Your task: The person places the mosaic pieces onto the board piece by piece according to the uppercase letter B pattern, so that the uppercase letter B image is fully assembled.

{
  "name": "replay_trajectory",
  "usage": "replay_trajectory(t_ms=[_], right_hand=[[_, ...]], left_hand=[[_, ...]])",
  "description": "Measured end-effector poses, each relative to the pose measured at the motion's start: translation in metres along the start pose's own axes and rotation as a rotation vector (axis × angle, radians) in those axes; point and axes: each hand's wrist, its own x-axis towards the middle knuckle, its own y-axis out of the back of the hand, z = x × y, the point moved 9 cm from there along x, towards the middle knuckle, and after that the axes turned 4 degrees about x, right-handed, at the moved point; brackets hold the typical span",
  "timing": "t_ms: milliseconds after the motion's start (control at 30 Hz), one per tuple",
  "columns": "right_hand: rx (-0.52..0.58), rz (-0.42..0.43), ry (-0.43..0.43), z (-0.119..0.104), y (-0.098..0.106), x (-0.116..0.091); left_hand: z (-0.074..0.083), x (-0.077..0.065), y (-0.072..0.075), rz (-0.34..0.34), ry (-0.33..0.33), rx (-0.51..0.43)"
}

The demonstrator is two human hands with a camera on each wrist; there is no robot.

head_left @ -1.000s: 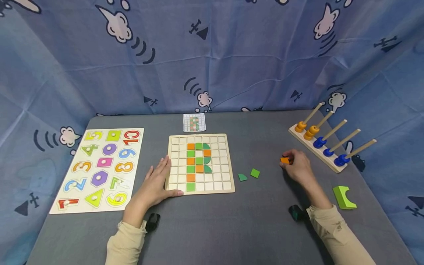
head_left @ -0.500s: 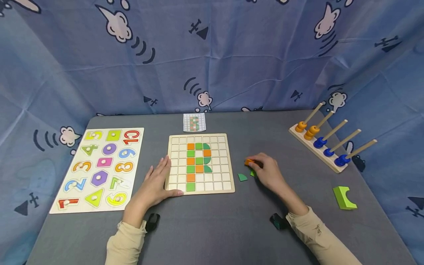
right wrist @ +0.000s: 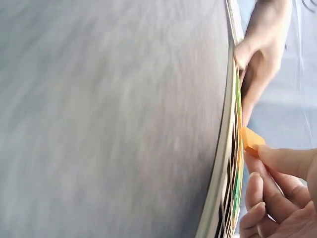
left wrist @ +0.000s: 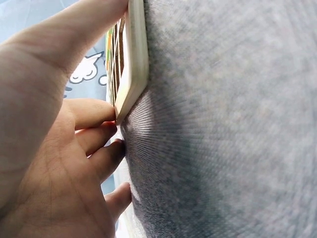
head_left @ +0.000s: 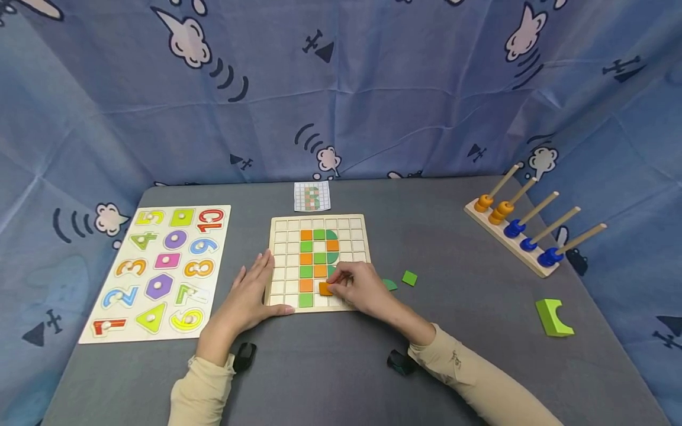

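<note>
A wooden grid board [head_left: 285, 300] lies mid-table, with orange and green tiles set in some of its cells. My left hand [head_left: 247, 296] rests along the board's left side, fingers fairly straight and thumb on the front edge; the left wrist view shows fingertips touching the board's rim [left wrist: 137, 54]. Between thumb and fingers, my right hand [head_left: 364, 290] pinches an orange square tile [head_left: 325, 289] over a cell right of the lower orange tile [head_left: 306, 285]. In the right wrist view the orange tile [right wrist: 252, 140] is tilted close above the board. Part of the board's right side is hidden by that hand.
A green quarter-round tile [head_left: 390, 284] and a green square tile [head_left: 409, 278] lie right of the board. Behind it is a pattern card [head_left: 312, 196]. At left lies a number puzzle [head_left: 160, 272]; at right stand a peg abacus [head_left: 511, 236] and a green notched block [head_left: 553, 318].
My right hand has carried the orange square tile leftward from near the abacus, past the loose green tiles, to over the board. The left hand has stayed in place.
</note>
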Motion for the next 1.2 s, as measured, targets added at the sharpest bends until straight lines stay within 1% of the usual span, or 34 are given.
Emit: replay_trajectory(t_ms=[67,133,300,367,433,567,700,800,1000,1200], right_hand=[[-0.018,-0.047,0.005,-0.003,-0.01,0.001],[-0.063,-0.069,0.013,-0.006,-0.015,0.002],[-0.199,-0.046,0.004,-0.008,-0.015,0.003],[-0.229,-0.046,-0.011,-0.005,-0.012,0.001],[-0.237,-0.049,-0.026,0.0,-0.005,-0.001],[-0.222,-0.049,-0.044,0.014,0.018,-0.011],[-0.217,-0.049,-0.041,0.029,0.042,-0.022],[-0.219,-0.053,-0.039,0.036,0.054,-0.029],[-0.235,-0.034,-0.059,0.041,0.065,-0.038],[-0.26,0.002,-0.074,0.044,0.069,-0.042]], left_hand=[[0.0,0.0,0.0,0.003,-0.002,0.0],[0.001,0.0,0.0,0.005,-0.004,-0.003],[0.0,0.0,-0.001,0.004,-0.003,-0.004],[0.0,0.0,-0.001,0.002,-0.002,-0.002],[0.0,0.001,-0.002,0.0,-0.003,-0.001],[0.0,0.001,-0.001,-0.001,-0.005,-0.008],[0.0,0.001,-0.001,0.0,-0.008,-0.013],[0.0,0.001,0.0,-0.001,-0.008,-0.009],[-0.001,0.001,0.0,-0.002,-0.008,0.001],[0.0,0.001,-0.002,-0.011,-0.002,-0.002]])
